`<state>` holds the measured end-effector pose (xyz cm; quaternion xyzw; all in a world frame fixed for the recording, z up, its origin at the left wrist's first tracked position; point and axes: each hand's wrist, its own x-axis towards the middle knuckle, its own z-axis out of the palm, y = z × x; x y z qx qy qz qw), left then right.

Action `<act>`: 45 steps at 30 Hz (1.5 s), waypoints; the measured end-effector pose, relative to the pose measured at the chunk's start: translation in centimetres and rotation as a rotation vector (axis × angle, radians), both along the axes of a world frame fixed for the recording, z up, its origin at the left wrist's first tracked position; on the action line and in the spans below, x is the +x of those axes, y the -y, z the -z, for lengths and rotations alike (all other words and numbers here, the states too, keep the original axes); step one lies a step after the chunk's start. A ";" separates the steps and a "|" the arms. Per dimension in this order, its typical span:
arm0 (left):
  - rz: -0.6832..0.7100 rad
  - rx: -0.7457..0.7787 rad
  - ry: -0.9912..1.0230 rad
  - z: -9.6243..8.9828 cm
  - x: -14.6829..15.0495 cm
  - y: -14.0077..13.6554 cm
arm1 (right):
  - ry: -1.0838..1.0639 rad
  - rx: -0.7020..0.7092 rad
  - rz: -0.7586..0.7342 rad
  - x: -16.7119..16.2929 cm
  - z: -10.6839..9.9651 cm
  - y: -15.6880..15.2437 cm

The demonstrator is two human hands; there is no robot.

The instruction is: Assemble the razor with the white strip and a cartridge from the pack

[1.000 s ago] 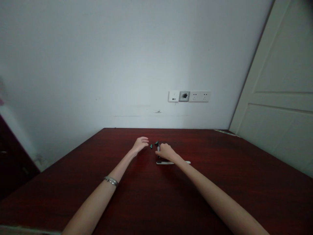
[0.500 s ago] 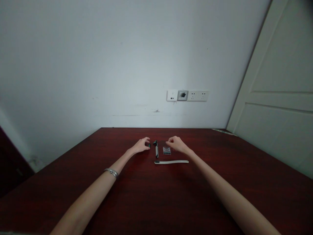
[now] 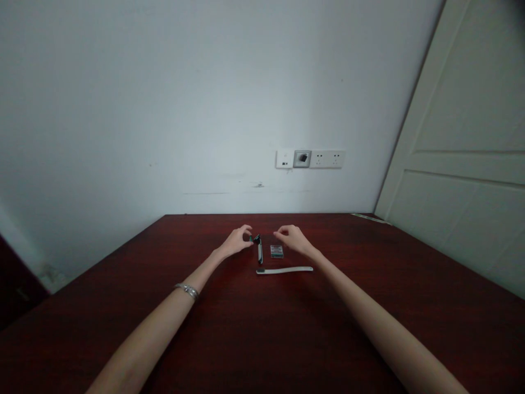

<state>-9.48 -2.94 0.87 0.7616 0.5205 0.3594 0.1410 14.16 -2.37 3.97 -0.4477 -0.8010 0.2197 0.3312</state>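
Note:
My left hand [image 3: 238, 241] is at the left of a razor [image 3: 260, 253], its thumb and fingers curved around a small green piece [image 3: 251, 239] close to the razor's dark head. The razor lies with its head toward the wall and its pale handle toward me. My right hand [image 3: 292, 238] hovers just beyond a small clear plastic case [image 3: 276, 251], thumb and fingertips drawn together; nothing shows between them. In front of the case a long pale strip-like handle with a dark left end [image 3: 285, 270] lies crosswise.
All of this lies on a dark red wooden table [image 3: 254, 339] pushed against a white wall. Sockets [image 3: 328, 158] are set in the wall above its back edge. A flat pale strip [image 3: 371, 219] lies at the back right corner, beside a white door [image 3: 463, 164].
My left hand has moved slightly right, bringing the green piece closer to the razor's head. My right hand has shifted a little toward the wall. The view has turned slightly right.

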 end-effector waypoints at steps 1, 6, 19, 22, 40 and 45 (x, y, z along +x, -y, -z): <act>0.022 0.063 -0.029 -0.5 0.4 0.3 | -0.035 -0.020 -0.006 -0.1 0.1 -0.2; 0.109 0.304 -0.124 -2.6 3.0 1.9 | -0.236 -0.198 -0.067 -0.7 0.7 -0.8; 0.055 0.334 -0.121 -2.5 5.1 3.5 | -0.391 -0.299 -0.119 -1.3 1.2 -0.4; 0.071 0.343 -0.126 -2.5 5.3 3.5 | -0.401 -0.303 -0.104 -1.5 0.9 0.0; 0.123 0.373 -0.169 -2.3 5.4 3.5 | -0.443 -0.366 -0.066 -1.7 0.9 0.1; 0.139 0.349 -0.135 -2.5 5.2 3.6 | -0.464 -0.388 -0.044 -1.5 0.7 0.2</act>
